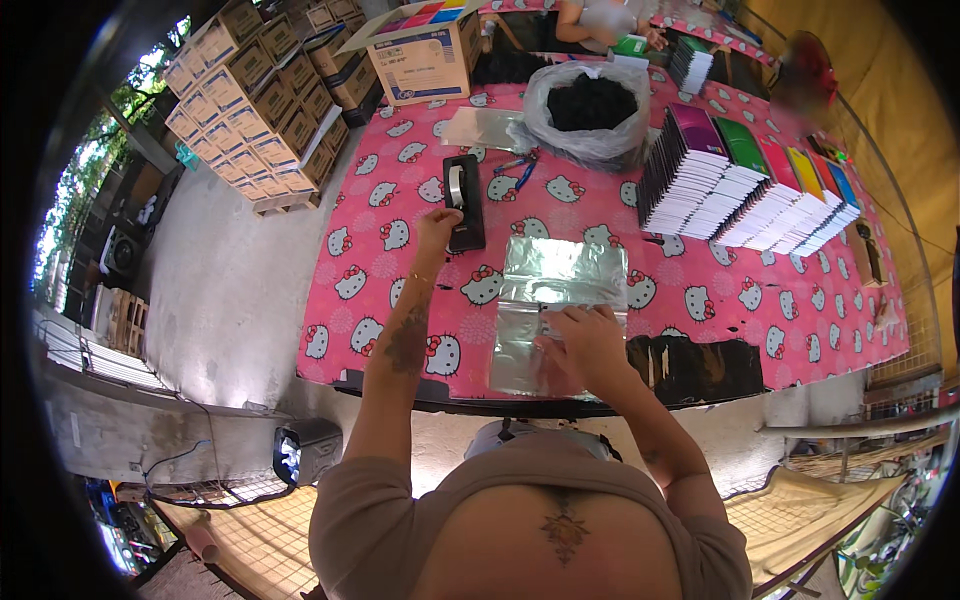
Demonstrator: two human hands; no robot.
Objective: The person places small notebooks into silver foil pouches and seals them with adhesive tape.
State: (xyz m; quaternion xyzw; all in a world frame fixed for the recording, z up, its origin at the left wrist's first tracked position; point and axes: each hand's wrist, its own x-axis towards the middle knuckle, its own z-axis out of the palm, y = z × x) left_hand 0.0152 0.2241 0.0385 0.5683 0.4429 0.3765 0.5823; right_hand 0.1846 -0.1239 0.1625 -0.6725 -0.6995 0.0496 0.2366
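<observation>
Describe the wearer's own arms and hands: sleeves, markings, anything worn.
Short taupe sleeves; forearms bare. Left hand ungloved, with a thin gold-toned bracelet at the wrist and a large dark tattoo on the forearm. Right hand ungloved; small dark mark near the elbow, details unclear.

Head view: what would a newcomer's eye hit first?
Probably the pink cartoon-cat tablecloth filling the middle, with bright-covered notebook stacks at its right. Next, the person's hands near the front: left hand at a black tape dispenser, right hand on shiny plastic. Beyond the table's left edge, a tall pile of cartons also stands out.
</observation>
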